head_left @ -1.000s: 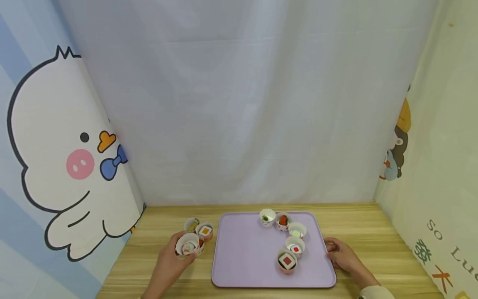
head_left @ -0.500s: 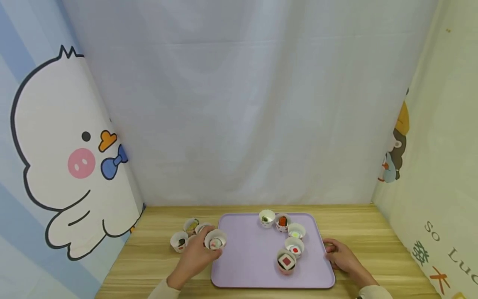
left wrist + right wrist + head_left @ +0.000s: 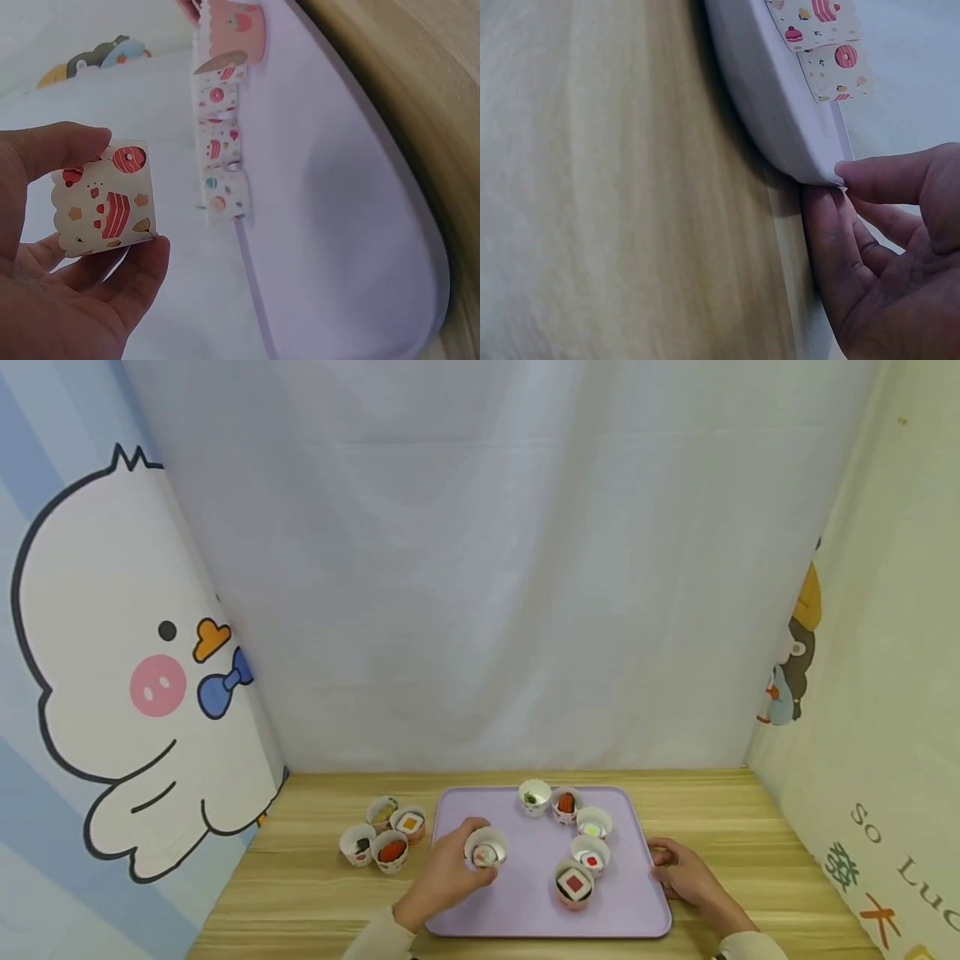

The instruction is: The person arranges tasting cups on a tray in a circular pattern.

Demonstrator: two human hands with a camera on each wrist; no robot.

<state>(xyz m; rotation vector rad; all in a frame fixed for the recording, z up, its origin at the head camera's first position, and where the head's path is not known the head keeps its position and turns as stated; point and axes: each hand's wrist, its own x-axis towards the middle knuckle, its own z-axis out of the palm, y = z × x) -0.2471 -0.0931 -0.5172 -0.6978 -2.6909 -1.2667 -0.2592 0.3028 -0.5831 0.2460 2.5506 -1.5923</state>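
Note:
My left hand (image 3: 447,878) grips a small paper baking cup (image 3: 495,835) between thumb and fingers, over the left part of the lilac tray (image 3: 510,918). Inside the cup lies a small pale piece with pink and green on it. The left wrist view shows the white wall of this baking cup (image 3: 112,199), printed with cake and doughnut pictures, held above the tray. At the tray's right edge my right hand (image 3: 690,875) pinches the rim, thumb on top and fingers beneath, as the right wrist view of the hand (image 3: 900,262) shows.
Several filled cups stand on the tray's right half in a curved row, from a white cup (image 3: 535,806) at the back to a pink cup (image 3: 573,902) in front. Left of the tray, more cups cluster on the wooden table (image 3: 300,902), including one with orange-red filling (image 3: 392,852).
My left hand has carried the baking cup rightward from the cluster on the table to above the tray. My right hand has stayed at the tray's edge.

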